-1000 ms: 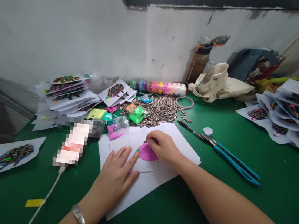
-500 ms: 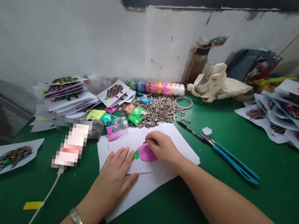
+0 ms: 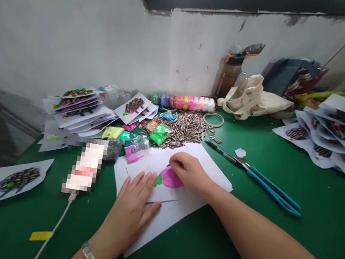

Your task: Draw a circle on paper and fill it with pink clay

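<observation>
White paper sheets (image 3: 186, 209) lie on the green table, and on the top one is a flat pink clay shape (image 3: 172, 178) with a small green clay piece (image 3: 158, 181) at its left end. My left hand (image 3: 136, 200) rests spread on the paper, left of the green piece. Over the upper right of the pink shape, my right hand (image 3: 187, 170) is pinched, with a small dark tip showing at the fingers, probably a seed. Behind the paper is a pile of striped seeds (image 3: 185, 127), with bagged green clay (image 3: 158, 134) at its front.
A blue cutter (image 3: 273, 190) and a black pen (image 3: 219, 151) lie to the right. Paper stacks with seed pictures (image 3: 81, 109) stand left and right. A bottle (image 3: 228, 77) and cloth bag (image 3: 248, 97) are at the wall. A cable (image 3: 59, 225) runs front left.
The whole view has shifted slightly, so everything sits a little further right. Both hands keep nearly the same place on the paper.
</observation>
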The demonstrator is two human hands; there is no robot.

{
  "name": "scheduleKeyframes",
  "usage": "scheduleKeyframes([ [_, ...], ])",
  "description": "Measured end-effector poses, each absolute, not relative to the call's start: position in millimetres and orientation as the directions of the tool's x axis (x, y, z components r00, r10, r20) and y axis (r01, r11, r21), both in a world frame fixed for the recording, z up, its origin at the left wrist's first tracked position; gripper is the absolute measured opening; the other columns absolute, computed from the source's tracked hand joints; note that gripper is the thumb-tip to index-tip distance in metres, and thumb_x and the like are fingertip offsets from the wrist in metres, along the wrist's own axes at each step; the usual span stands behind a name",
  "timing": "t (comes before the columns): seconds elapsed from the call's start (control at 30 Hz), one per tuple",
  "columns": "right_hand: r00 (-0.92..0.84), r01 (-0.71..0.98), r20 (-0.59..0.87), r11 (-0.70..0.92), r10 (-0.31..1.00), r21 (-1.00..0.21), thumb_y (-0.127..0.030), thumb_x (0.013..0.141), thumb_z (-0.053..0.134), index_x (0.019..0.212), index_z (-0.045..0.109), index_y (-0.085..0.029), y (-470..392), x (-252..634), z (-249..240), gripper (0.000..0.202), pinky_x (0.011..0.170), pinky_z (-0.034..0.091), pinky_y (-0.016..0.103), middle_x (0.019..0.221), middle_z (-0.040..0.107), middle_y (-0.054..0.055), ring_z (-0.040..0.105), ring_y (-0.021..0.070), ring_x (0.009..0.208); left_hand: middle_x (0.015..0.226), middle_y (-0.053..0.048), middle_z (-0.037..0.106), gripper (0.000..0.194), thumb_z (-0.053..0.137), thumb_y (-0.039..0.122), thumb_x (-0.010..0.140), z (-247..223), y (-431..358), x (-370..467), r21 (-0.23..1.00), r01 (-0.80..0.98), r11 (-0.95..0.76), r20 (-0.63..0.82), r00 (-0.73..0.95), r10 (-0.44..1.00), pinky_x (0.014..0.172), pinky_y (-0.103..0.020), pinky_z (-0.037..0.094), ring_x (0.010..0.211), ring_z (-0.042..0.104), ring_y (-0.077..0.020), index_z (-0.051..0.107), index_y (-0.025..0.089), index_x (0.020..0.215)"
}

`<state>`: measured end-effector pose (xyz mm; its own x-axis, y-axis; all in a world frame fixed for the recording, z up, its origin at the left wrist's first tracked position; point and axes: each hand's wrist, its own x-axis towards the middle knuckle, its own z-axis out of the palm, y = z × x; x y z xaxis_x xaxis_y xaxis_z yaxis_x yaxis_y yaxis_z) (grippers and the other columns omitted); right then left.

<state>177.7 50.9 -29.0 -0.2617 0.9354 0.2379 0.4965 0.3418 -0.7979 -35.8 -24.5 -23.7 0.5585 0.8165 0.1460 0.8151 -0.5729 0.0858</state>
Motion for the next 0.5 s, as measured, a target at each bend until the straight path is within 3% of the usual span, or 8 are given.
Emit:
scheduleKeyframes([
  [0.13,-0.264,0.499,0.240,0.345,0.934,-0.795,-0.006,0.082,0.050,0.078,0.062,-0.019,50.5,178.0,-28.6,0.018,0.071,0.043,0.027,0.080,0.064,0.002,0.058,0.0154,0.076,0.142,-0.013,0.050,0.044,0.044,0.038,0.095,-25.0,-24.4,-36.1,0.065,0.812,-0.581,0.159,0.566,0.809,0.104,-0.058,0.034,0.133,0.040,-0.0344,0.051,0.020,0.135],
  [0.3,-0.263,0.505,0.245,0.349,0.933,-0.789,-0.007,0.082,0.051,0.077,0.062,-0.019,50.3,177.9,-28.8,0.018,0.070,0.043,0.026,0.080,0.064,0.002,0.057,0.0150,0.075,0.144,-0.012,0.048,0.052,0.043,0.039,0.096,-24.5,-25.1,-35.3,0.043,0.819,-0.572,0.130,0.563,0.816,0.105,-0.056,0.035,0.134,0.040,-0.0325,0.039,0.019,0.144],
  [0.43,-0.267,0.506,0.254,0.359,0.930,-0.784,-0.006,0.082,0.051,0.078,0.063,-0.018,50.7,177.9,-29.7,0.018,0.071,0.043,0.026,0.080,0.064,0.002,0.058,0.0149,0.076,0.145,-0.010,0.046,0.046,0.042,0.038,0.096,-24.5,-26.2,-35.3,0.002,0.818,-0.575,0.121,0.570,0.812,0.104,-0.058,0.036,0.133,0.039,-0.0341,0.047,0.022,0.139],
  [0.5,-0.270,0.506,0.257,0.364,0.928,-0.782,-0.006,0.082,0.051,0.078,0.063,-0.018,51.0,178.2,-30.4,0.018,0.071,0.043,0.026,0.081,0.064,0.002,0.058,0.0149,0.077,0.145,-0.011,0.046,0.049,0.042,0.039,0.096,-24.8,-27.0,-35.5,0.000,0.821,-0.571,0.123,0.566,0.815,0.104,-0.058,0.036,0.134,0.039,-0.0338,0.042,0.020,0.142],
])
